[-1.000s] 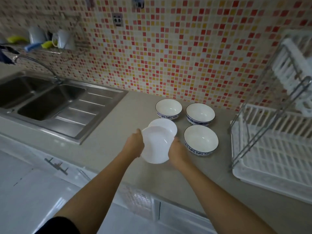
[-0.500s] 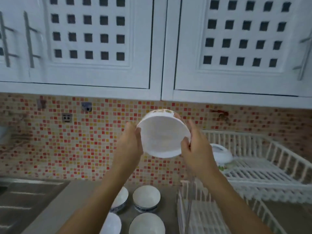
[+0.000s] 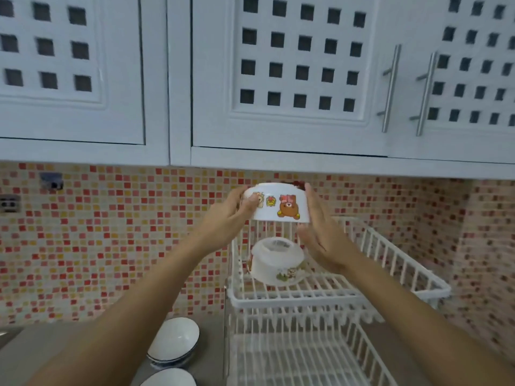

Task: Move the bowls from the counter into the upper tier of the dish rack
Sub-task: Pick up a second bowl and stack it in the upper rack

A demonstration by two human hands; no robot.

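A white bowl with cartoon bear stickers [image 3: 278, 203] is held upside down between my left hand [image 3: 225, 218] and my right hand [image 3: 320, 232], above the upper tier of the white dish rack [image 3: 306, 298]. Another white bowl [image 3: 276, 260] lies upside down on that tier, right below the held one. On the grey counter at the lower left stand two white bowls with blue rims, one [image 3: 174, 341] behind the other [image 3: 170, 378]; my left arm hides part of that area.
The rack's lower tier [image 3: 301, 355] sits under the upper one. White cabinets [image 3: 278, 79] with metal handles [image 3: 390, 87] hang close above the rack. A red and yellow mosaic wall [image 3: 111, 246] runs behind, with sockets [image 3: 9, 203] at the left.
Both hands lifted the bowl from the counter up to the rack and turned it upside down, so its sticker side faces me. The view swung up and to the right.
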